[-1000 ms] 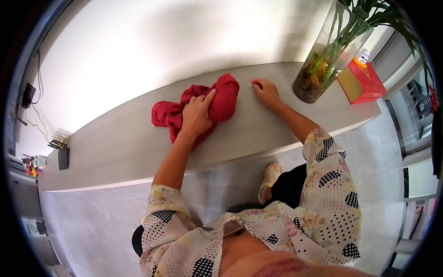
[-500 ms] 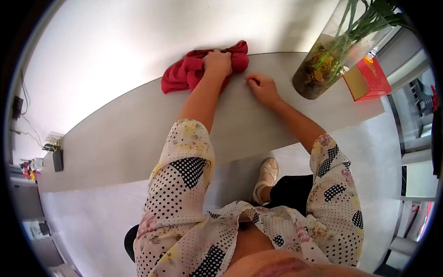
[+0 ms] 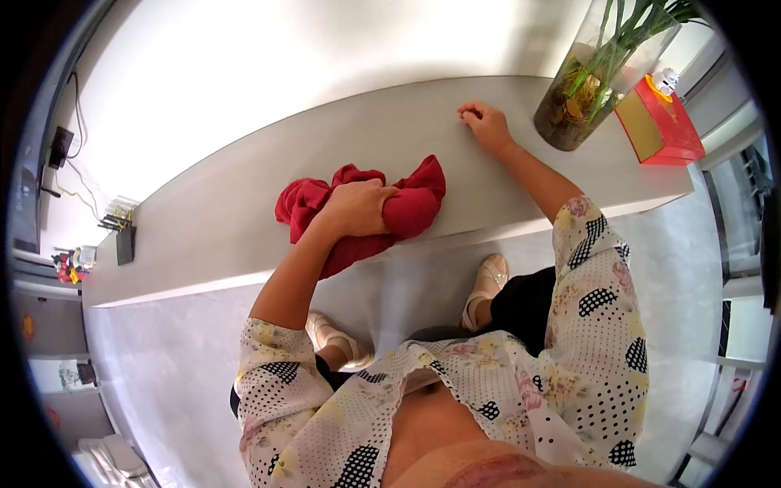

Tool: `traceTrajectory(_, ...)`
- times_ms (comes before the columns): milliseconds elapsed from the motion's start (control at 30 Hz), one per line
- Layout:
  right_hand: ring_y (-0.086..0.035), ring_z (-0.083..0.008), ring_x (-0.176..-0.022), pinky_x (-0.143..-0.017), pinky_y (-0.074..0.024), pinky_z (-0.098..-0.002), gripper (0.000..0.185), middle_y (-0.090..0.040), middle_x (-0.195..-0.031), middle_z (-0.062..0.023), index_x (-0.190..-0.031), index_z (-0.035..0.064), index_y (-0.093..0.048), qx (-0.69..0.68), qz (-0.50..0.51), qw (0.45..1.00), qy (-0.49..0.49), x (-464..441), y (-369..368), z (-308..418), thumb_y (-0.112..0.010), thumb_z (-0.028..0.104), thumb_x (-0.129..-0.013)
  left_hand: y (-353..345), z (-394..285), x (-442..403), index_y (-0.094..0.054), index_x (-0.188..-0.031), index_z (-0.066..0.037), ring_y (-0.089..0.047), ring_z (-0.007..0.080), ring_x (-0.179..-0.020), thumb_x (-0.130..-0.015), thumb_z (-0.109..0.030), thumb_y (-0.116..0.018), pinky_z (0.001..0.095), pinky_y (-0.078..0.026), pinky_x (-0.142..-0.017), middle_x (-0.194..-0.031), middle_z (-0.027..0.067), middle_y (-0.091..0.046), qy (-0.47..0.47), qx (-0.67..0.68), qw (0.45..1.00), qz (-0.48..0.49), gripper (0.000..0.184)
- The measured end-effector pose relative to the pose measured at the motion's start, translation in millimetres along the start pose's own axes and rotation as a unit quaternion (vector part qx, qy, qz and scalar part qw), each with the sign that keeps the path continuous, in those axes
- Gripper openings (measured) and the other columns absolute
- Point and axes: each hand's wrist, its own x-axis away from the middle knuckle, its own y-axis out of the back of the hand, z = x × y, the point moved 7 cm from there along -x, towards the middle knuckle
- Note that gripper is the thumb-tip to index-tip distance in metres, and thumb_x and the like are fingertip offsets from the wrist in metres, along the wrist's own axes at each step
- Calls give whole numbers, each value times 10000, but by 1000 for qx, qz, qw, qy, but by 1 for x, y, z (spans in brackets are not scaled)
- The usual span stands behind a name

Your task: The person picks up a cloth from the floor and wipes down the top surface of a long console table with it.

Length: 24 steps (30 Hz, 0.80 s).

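1. Since the earlier frame, I see that the red cloth [image 3: 413, 210] has come from beside the wall [image 3: 285, 57] to the front of the desk [image 3: 220, 211], and the left hand [image 3: 355, 208] has come with it. The camera view has shifted as well.
2. The cloth lies bunched, its lower fold reaching over the desk's front edge. The left hand is closed on its middle, palm down; I can't make out every fingertip.
3. I judge the step in hand to be a sweep of the cloth across the desktop. Any further pass would call for a firm hold on the loose folds and care at that edge.
4. The right hand [image 3: 488, 126] is loosely curled at the desk's far side, with nothing visible in it. It is apart from the cloth, and the glass vase [image 3: 569, 110] is the nearest thing to it.
5. Plant stems [image 3: 625, 41] rise from the vase. Beside it sits a red-and-gold box [image 3: 665, 130] with a small white figurine [image 3: 665, 80] on top. At the desk's other end stands a black holder [image 3: 125, 246].
6. My count: one cloth, one vase, one box, one figurine, one black holder, two hands.
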Motion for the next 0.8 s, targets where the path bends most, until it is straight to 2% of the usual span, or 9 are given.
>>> traceTrajectory(100, -645, -160, -847, -793, -500, -286, 224, -702, -926, -70, -1027, 43, -680, 14, 4, 1000, 18, -2, 4, -2, -586, 163, -864, -5, 8, 8, -607, -1152, -92, -596, 348, -1010, -711, -325, -710, 422, -468, -878, -1085, 161, -628, -16, 52, 997, -61, 510)
traceTrajectory(133, -643, -163, -859, -798, -499, -289, 229, -702, -937, -69, -1036, 44, -679, -9, 7, 1000, 8, -4, 5, -5, -590, 166, -864, -5, 20, 8, -583, -1196, -58, -574, 327, -1104, -723, -299, -714, 392, -448, -947, -1201, 169, -600, -24, 151, 987, -45, 547)
traceTrajectory(267, -638, -162, -898, -814, -498, -288, 241, -699, -975, -68, -1072, 51, -669, -37, 29, 999, 9, 7, 10, -14, -599, 164, -872, -10, 113, 39, -516, -1283, 0, -518, 241, -1182, -798, -217, -665, 355, -384, -1026, -1259, 144, -570, 4, 337, 930, -148, 552)
traceTrajectory(333, -641, -155, -892, -812, -498, -281, 230, -699, -974, -67, -1073, 54, -666, -34, 47, 998, 31, 16, 15, -11, -596, 149, -876, -27, 157, 56, -465, -1333, 6, -496, 198, -1201, -885, -251, -621, 330, -382, -1033, -1329, 74, -520, 59, 628, 762, -145, 540)
traceTrajectory(400, -643, -147, -881, -810, -499, -274, 219, -699, -970, -63, -1069, 56, -666, -20, 59, 997, 45, 22, 17, -7, -594, 134, -877, -23, 169, 67, -416, -1375, -14, -493, 195, -1208, -913, -235, -586, 317, -380, -1039, -1356, 76, -497, 111, 619, 767, -128, 540)
traceTrajectory(500, -642, -137, -855, -800, -500, -266, 203, -697, -956, -54, -1056, 59, -667, 13, 59, 997, 56, 26, 16, -5, -595, 116, -875, 7, 165, 81, -380, -1397, -14, -498, 204, -1212, -914, -214, -579, 322, -382, -1047, -1365, 88, -490, 137, 512, 828, -181, 560)
traceTrajectory(600, -638, -132, -823, -784, -501, -265, 196, -693, -936, -48, -1046, 60, -667, 24, 55, 996, 64, 32, 11, -1, -601, 106, -867, 4, 224, 92, -356, -1407, -10, -500, 205, -1201, -899, -201, -608, 326, -402, -1028, -1377, 111, -471, 99, 705, 673, -198, 599)
traceTrajectory(700, -632, -128, -807, -772, -500, -264, 192, -687, -918, -47, -1033, 57, -667, 26, 56, 996, 63, 39, 14, 3, -601, 91, -856, 51, 228, 126, -396, -1380, 6, -533, 216, -1159, -865, -222, -662, 342, -430, -990, -1310, 131, -531, 130, 624, 724, -263, 623)
traceTrajectory(800, -629, -124, -805, -765, -499, -265, 184, -681, -906, -46, -1017, 52, -664, 43, 58, 995, 69, 47, 13, 13, -595, 80, -849, 81, 286, 159, -447, -1340, 21, -567, 219, -1112, -820, -247, -720, 354, -448, -960, -1201, 139, -603, 239, 406, 836, -279, 646)
